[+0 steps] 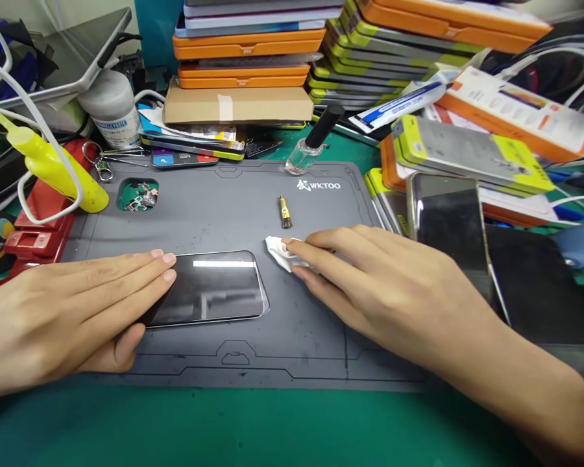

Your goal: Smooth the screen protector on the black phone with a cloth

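Observation:
A smartphone [219,285] with a dark, glossy screen lies face up on the grey work mat [175,370]. My left hand [87,305] holds its left end, the straight fingers across the glass and the thumb at the near edge, covering that end. To the right, my right hand [384,279] pinches a crumpled white tissue [279,253] against the mat, apart from the phone. Just beyond the tissue lies a small brass-coloured brush head [285,213] with dark bristles. A clear glass bottle [304,155] with a black cap stands at the mat's far edge.
A yellow squeeze bottle [53,162] leans at the left over a red tool [39,233]. Small metal parts sit in a mat recess [139,194]. Stacked orange boxes [248,45] rise behind. Another phone [450,227] lies right, near a grey-yellow box [467,152].

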`<control>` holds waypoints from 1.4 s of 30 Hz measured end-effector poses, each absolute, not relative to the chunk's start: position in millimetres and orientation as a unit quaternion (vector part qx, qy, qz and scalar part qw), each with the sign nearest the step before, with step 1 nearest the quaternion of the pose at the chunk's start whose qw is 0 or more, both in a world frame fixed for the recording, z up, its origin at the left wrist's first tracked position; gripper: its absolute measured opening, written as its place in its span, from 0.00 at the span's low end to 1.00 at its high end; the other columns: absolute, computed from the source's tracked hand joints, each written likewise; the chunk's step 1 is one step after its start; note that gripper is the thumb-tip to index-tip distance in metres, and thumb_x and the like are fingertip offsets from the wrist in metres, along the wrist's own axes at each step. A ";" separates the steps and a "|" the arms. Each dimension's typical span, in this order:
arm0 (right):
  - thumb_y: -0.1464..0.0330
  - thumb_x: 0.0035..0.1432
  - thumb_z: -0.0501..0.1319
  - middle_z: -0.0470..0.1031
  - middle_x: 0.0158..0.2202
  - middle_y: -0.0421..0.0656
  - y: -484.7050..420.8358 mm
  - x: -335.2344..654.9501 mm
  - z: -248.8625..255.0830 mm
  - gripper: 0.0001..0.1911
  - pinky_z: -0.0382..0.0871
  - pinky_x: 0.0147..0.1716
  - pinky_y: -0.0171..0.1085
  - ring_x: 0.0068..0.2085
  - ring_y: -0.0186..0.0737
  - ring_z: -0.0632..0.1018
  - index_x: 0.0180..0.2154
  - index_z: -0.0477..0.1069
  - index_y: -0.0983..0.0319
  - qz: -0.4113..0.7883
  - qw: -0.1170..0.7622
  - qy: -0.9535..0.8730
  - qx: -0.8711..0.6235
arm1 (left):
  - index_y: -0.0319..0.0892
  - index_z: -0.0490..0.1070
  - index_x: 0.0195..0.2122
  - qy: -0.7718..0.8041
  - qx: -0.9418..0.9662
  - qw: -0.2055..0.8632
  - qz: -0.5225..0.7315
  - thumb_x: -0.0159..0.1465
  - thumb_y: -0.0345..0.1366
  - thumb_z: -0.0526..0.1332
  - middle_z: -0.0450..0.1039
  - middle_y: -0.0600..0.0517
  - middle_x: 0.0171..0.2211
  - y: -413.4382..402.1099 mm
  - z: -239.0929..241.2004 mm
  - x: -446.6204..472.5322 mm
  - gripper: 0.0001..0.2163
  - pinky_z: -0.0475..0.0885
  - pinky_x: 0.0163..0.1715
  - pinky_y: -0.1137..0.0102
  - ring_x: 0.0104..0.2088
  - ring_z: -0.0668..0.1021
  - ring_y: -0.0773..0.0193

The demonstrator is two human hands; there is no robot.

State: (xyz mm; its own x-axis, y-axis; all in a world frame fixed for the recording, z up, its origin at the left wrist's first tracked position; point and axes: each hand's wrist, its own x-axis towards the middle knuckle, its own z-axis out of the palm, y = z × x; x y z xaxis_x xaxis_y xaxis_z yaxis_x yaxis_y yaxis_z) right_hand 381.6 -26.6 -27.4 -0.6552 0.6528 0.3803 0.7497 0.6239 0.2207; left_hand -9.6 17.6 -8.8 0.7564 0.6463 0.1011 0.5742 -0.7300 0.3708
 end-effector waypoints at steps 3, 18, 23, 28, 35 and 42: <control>0.71 0.76 0.59 0.83 0.40 0.48 -26.7 382.0 -26.8 0.10 0.72 0.34 0.43 0.35 0.45 0.82 0.51 0.78 0.68 -0.185 0.131 -0.891 -0.393 | 0.59 0.55 0.78 0.239 0.966 0.072 0.074 0.70 0.39 0.62 0.67 0.60 0.72 19.1 -6.6 -11.2 0.36 0.63 0.75 0.68 0.65 0.80 0.58; 0.77 0.71 0.63 0.83 0.40 0.45 -34.1 374.6 -28.8 0.06 0.75 0.37 0.39 0.37 0.39 0.83 0.45 0.78 0.64 -0.051 0.256 -0.858 -0.443 | 0.66 0.67 0.71 0.299 0.935 0.126 0.145 0.79 0.38 0.49 0.73 0.75 0.67 28.0 -3.5 -2.9 0.24 0.64 0.70 0.81 0.63 0.79 0.76; 0.78 0.71 0.65 0.84 0.41 0.44 -46.3 360.6 -30.1 0.08 0.75 0.37 0.38 0.37 0.37 0.83 0.49 0.78 0.66 -0.005 0.283 -0.865 -0.415 | 0.58 0.72 0.68 0.285 0.936 0.132 0.159 0.78 0.36 0.53 0.76 0.70 0.66 28.8 -5.4 3.1 0.21 0.63 0.70 0.83 0.63 0.79 0.77; 0.76 0.71 0.66 0.83 0.41 0.46 -49.6 355.8 -36.7 0.08 0.78 0.41 0.40 0.41 0.41 0.83 0.51 0.79 0.66 -0.002 0.276 -0.884 -0.378 | 0.55 0.77 0.63 0.293 0.929 0.144 0.175 0.79 0.38 0.54 0.82 0.66 0.60 30.5 -1.6 9.0 0.17 0.69 0.64 0.84 0.58 0.83 0.75; 0.70 0.73 0.64 0.86 0.48 0.47 -48.7 357.6 -31.7 0.10 0.78 0.61 0.44 0.55 0.44 0.83 0.53 0.80 0.62 -0.051 0.252 -0.909 -0.328 | 0.62 0.78 0.62 0.357 0.891 0.227 0.164 0.79 0.44 0.54 0.82 0.68 0.59 29.8 1.3 7.3 0.16 0.73 0.61 0.80 0.56 0.85 0.70; 0.68 0.78 0.59 0.84 0.59 0.46 -53.5 350.7 -27.8 0.15 0.61 0.76 0.42 0.67 0.40 0.78 0.56 0.80 0.69 0.008 0.225 -0.937 -0.267 | 0.67 0.78 0.61 0.373 0.884 0.219 0.179 0.79 0.45 0.54 0.83 0.71 0.56 27.8 -1.9 3.6 0.16 0.73 0.60 0.81 0.53 0.86 0.71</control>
